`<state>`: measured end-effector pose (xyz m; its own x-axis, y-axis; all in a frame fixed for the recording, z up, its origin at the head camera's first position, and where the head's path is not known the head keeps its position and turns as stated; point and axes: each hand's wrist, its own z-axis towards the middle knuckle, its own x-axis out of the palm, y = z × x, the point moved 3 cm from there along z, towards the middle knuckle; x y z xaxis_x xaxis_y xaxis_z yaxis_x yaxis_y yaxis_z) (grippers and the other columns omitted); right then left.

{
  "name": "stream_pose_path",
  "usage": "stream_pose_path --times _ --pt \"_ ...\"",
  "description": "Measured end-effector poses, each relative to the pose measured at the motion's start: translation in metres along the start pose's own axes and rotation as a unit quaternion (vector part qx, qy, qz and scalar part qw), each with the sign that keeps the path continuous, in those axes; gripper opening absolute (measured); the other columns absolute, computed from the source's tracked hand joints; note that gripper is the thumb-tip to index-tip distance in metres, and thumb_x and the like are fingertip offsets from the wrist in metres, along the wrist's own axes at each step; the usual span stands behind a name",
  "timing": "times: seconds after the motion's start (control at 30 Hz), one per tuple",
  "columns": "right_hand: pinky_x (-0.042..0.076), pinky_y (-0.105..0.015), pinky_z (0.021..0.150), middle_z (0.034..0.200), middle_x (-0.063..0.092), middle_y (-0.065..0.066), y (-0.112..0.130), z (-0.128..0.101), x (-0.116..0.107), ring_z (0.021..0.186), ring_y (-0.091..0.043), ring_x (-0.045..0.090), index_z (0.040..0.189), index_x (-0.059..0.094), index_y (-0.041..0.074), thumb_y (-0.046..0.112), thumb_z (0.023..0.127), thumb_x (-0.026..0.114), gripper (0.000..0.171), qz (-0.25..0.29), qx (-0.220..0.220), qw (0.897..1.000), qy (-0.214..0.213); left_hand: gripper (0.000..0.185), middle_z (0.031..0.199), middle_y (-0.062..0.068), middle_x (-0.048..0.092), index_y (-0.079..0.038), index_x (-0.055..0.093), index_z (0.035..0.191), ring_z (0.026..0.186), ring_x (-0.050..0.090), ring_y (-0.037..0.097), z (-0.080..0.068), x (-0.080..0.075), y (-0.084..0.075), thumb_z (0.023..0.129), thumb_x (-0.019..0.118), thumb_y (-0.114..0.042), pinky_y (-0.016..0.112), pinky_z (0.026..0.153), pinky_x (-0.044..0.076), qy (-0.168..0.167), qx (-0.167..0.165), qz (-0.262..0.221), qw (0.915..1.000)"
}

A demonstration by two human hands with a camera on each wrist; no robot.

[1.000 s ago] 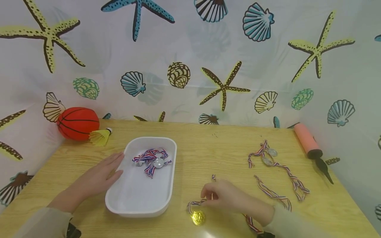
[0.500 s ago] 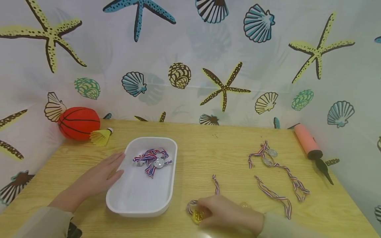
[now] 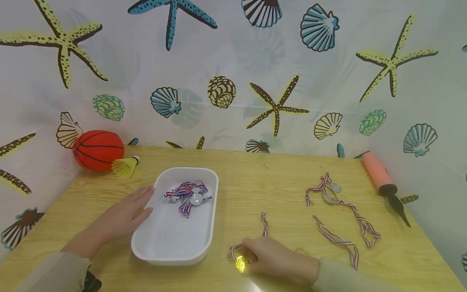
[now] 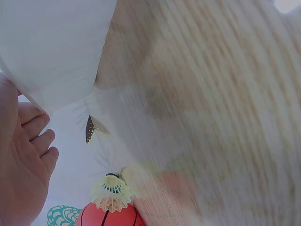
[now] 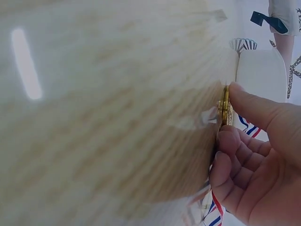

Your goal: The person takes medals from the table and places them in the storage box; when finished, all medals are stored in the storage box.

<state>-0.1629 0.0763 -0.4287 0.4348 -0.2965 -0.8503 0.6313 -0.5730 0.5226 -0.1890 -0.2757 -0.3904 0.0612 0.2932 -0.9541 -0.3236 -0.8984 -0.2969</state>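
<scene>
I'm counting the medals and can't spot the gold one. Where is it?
In the head view the gold medal lies at the table's near edge, right of the white tray, pinched by the right hand.

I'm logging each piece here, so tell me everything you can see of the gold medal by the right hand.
The gold medal is a small round disc, shiny like metal or foil, lying at the near edge of the wooden table, right of the white tray. A red, white and blue striped ribbon runs from it toward the back of the table. The right hand pinches the disc's edge between thumb and fingers.
</scene>
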Motion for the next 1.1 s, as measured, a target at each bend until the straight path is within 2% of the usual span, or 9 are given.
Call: stream_pose_path --times 0.2,0.33,0.57,0.77,0.87,1.1 --pt "0.036 -0.015 0.047 0.061 0.041 0.013 0.002 0.001 -0.003 0.052 0.000 0.037 0.084 0.052 0.014 0.011 0.074 0.072 0.023 0.018 0.015 1.000 0.010 0.059 0.144 0.025 0.027 0.004 0.031 0.141 0.130 0.024 0.043 0.001 0.001 0.001 0.095 0.049 -0.028 0.058 0.102 0.023 -0.001 0.002 -0.003 1.0000" --pt "0.039 -0.015 0.047 0.061 0.046 0.013 -0.001 0.001 -0.006 0.053 0.001 0.041 0.081 0.055 0.015 0.014 0.077 0.072 0.018 0.066 0.019 0.997 0.017 0.059 0.144 0.025 0.027 0.004 0.031 0.140 0.130 0.023 0.043 0.001 0.000 0.001 0.095 0.049 -0.027 0.058 0.102 0.023 0.002 0.004 -0.007 1.0000" --pt "0.045 -0.018 0.053 0.065 0.056 0.008 -0.006 -0.001 -0.026 0.057 -0.003 0.050 0.079 0.061 0.012 0.007 0.083 0.064 0.007 0.197 0.026 0.979 0.052 0.059 0.145 0.024 0.025 0.004 0.029 0.141 0.131 0.022 0.043 0.001 0.000 0.001 0.095 0.049 -0.028 0.057 0.103 0.022 0.009 -0.005 -0.009 0.9999" --pt "0.044 -0.021 0.051 0.067 0.059 -0.004 -0.002 -0.001 -0.067 0.057 -0.011 0.051 0.082 0.060 0.009 0.010 0.087 0.060 0.005 0.244 0.041 0.968 0.030 0.060 0.145 0.025 0.025 0.004 0.029 0.142 0.131 0.022 0.043 0.000 0.000 0.001 0.095 0.049 -0.028 0.058 0.102 0.021 0.012 -0.006 -0.012 0.9998" --pt "0.043 -0.022 0.050 0.067 0.058 -0.005 0.005 0.001 -0.092 0.058 -0.014 0.050 0.084 0.058 0.006 0.010 0.088 0.060 0.006 0.257 0.044 0.965 0.013 0.060 0.145 0.025 0.025 0.004 0.029 0.141 0.131 0.022 0.043 0.000 0.000 0.001 0.095 0.049 -0.028 0.058 0.102 0.021 0.013 -0.008 -0.011 0.9998" --pt "0.039 -0.021 0.049 0.065 0.053 -0.004 0.039 0.011 -0.146 0.056 -0.014 0.044 0.085 0.055 0.002 0.008 0.089 0.058 0.009 0.257 0.003 0.966 -0.022 0.060 0.145 0.025 0.025 0.003 0.029 0.142 0.130 0.022 0.044 0.000 0.000 -0.001 0.095 0.049 -0.029 0.059 0.102 0.022 0.013 -0.009 -0.008 0.9998"
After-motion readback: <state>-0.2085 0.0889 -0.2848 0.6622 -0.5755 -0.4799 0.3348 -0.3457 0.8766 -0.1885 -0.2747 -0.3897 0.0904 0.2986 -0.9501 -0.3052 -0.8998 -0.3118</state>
